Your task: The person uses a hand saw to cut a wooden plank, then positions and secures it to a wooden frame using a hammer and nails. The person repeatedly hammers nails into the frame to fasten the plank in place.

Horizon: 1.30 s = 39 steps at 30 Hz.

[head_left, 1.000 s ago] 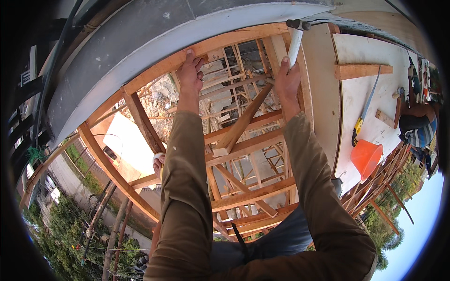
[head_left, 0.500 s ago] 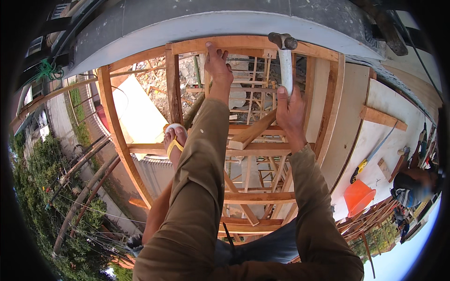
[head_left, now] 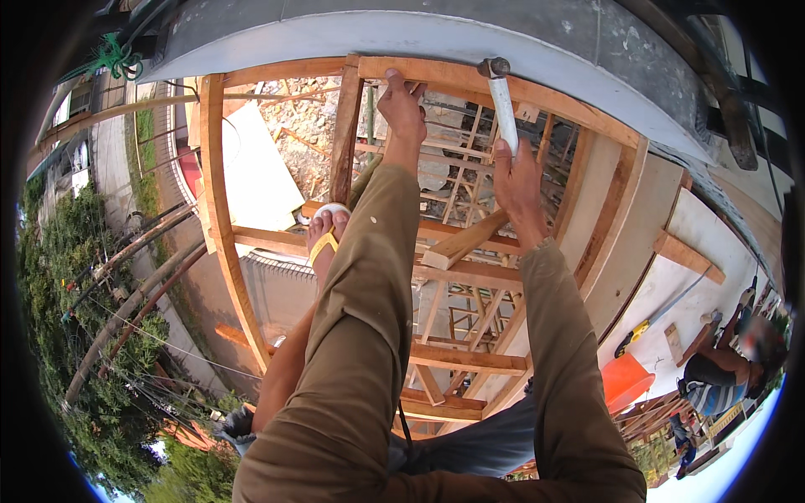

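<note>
My left hand [head_left: 404, 113] reaches forward and has its fingers closed on the near edge of a long wooden beam [head_left: 457, 77], close to the beam's left end. In my right hand [head_left: 520, 193] is a hammer [head_left: 503, 109], gripped by its pale handle. Its dark metal head lies over the beam, to the right of my left hand. A short wooden block [head_left: 464, 240] slants out from under my right hand across a crosspiece [head_left: 478, 275]. My foot in a yellow-strapped sandal [head_left: 323, 239] rests on the frame at left.
Open gaps in the timber frame [head_left: 220, 201] show ground and more framing far below. A grey ledge [head_left: 402, 29] runs along the far side. At right lie a handsaw [head_left: 658, 323] and an orange bucket [head_left: 625, 381] on pale boards; a person [head_left: 717, 381] is beyond.
The view has shifted, so the frame appears farther right. My left hand is closer to the beam's left end, and the hammer head is nearer that hand. Both grips stay the same.
</note>
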Each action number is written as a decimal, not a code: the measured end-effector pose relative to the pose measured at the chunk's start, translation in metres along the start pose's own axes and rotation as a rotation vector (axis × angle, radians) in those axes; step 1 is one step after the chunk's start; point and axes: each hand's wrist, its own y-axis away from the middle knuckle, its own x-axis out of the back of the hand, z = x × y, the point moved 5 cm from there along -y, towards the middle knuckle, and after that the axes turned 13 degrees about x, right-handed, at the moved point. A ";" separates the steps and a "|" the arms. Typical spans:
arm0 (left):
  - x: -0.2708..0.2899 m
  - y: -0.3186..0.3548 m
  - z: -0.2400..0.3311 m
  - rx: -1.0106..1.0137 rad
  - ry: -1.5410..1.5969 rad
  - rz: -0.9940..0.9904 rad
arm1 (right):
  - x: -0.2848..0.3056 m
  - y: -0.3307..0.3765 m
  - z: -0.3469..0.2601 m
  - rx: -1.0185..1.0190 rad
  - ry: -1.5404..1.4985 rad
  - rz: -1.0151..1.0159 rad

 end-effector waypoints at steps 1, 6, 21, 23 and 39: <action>0.002 0.000 -0.001 0.012 -0.018 0.017 | 0.003 0.003 0.002 0.020 -0.040 0.042; 0.002 -0.003 0.001 -0.034 -0.045 -0.007 | 0.016 0.023 0.015 -0.059 0.076 -0.006; 0.006 -0.003 0.003 0.041 -0.091 -0.064 | 0.059 0.031 0.041 0.018 0.006 0.196; 0.006 -0.004 0.004 0.048 -0.113 -0.071 | 0.060 0.033 0.042 -0.002 0.049 0.180; 0.010 -0.014 0.004 0.056 -0.201 -0.120 | 0.063 0.031 0.050 -0.094 0.089 0.217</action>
